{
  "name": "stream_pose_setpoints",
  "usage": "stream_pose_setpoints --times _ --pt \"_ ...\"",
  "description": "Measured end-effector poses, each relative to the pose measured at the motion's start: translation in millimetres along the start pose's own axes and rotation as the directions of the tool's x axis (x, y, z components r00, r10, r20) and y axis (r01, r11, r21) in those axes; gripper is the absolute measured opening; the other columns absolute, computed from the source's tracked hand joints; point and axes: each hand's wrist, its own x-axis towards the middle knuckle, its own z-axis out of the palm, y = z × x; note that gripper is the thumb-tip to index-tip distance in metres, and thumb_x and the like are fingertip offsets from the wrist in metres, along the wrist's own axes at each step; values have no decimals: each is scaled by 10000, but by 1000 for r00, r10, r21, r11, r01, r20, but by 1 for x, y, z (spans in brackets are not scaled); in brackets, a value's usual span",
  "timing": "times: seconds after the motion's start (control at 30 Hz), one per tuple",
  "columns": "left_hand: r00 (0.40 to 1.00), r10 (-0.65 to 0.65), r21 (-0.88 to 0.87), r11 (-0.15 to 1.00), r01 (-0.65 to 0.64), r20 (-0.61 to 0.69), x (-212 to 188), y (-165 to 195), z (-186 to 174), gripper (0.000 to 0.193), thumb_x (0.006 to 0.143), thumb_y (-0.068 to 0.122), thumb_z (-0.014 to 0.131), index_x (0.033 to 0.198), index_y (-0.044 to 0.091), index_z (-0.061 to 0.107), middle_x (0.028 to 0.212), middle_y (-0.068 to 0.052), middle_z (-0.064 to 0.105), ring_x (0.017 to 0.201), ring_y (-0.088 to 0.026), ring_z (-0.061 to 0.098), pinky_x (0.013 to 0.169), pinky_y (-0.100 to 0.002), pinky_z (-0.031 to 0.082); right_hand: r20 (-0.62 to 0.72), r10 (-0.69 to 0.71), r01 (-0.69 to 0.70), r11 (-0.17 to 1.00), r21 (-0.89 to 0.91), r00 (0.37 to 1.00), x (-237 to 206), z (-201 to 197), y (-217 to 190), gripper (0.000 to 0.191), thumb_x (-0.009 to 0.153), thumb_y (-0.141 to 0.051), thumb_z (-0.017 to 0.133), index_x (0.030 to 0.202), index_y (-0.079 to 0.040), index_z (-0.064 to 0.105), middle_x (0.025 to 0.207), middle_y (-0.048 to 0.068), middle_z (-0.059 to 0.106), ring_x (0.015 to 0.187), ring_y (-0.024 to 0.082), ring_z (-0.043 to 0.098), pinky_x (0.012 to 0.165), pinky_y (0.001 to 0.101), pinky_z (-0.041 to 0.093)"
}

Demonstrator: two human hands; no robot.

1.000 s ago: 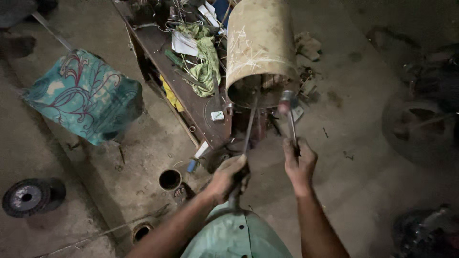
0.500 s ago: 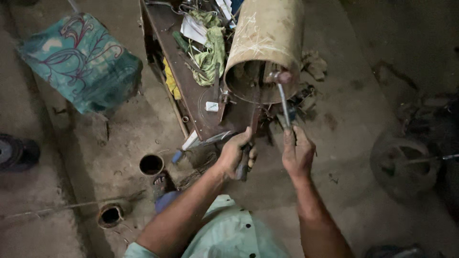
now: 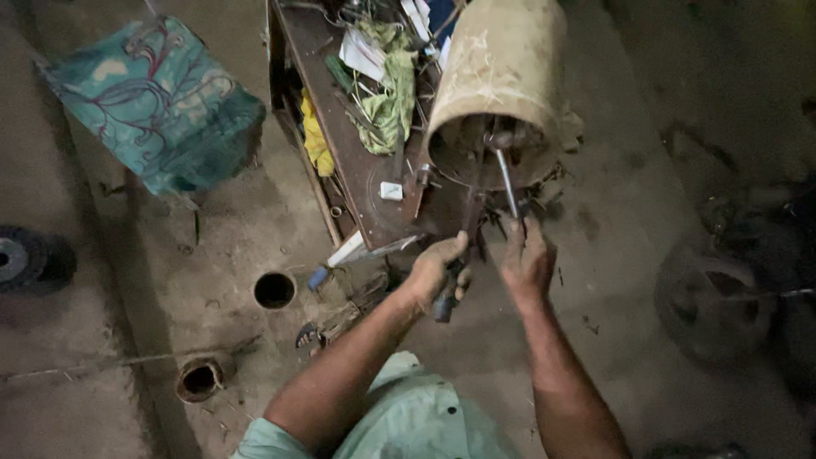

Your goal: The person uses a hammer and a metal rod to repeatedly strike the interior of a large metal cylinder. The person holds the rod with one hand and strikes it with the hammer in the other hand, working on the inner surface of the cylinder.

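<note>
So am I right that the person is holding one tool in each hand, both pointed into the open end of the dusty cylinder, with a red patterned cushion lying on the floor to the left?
Not quite: the patterned cushion is teal, not red, as the head view shows. The rest holds: the left hand and right hand each hold a tool pointed into the open end of the dusty cylinder.
</note>
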Motion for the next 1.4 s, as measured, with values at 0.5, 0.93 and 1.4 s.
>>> stream_pose_setpoints --times 0.5,0.93,1.4 --pt "991 -42 -54 997 49 128 -5 15 -1 440 1014 591 509 854 185 454 593 -35 512 413 -177 519 365 -317 386 -101 36 -56 978 -202 994 7 7 -17 396 1152 -338 525 918 -33 622 710 155 607 640 331 593 582 462 445" --pt "997 8 25 1000 -10 75 3 7 0 474 1011 584 503 855 136 490 601 -49 537 412 -177 522 372 -318 410 -196 -79 68 996 -60 977 -1 6 -14 296 1122 -240 541 975 12 592 798 212 620 744 390 625 662 451 469" --pt "999 -19 -42 999 21 36 4 8 1 439 1004 570 537 845 163 494 589 -44 527 406 -174 511 368 -319 385 88 63 -30 942 -335 994 -1 1 2 391 1134 -339 488 928 -33 617 693 74 542 550 262 554 527 412 424"
